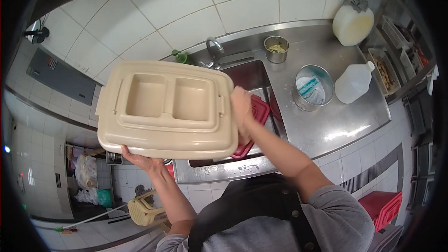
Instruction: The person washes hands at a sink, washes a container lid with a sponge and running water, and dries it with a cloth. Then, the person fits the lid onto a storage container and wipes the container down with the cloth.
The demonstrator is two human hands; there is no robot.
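Observation:
A large beige plastic lid or shallow container (168,107) with two rectangular recesses is held up over the left part of the sink. My left hand (142,159) grips its lower edge, the thumb on top and the other fingers hidden beneath. At its right edge is my right hand (241,107), closed on the rim, with some fingers out of sight. Behind my right forearm, a red plastic item (259,112) lies in the steel sink (275,133). The faucet (214,49) stands just beyond the beige piece.
On the steel counter (345,126) are a metal pot (313,87) with a teal and white item inside, a white translucent jug (354,83), a small metal container (276,49) and a larger jug (353,23). A beige stool (142,210) stands on the floor.

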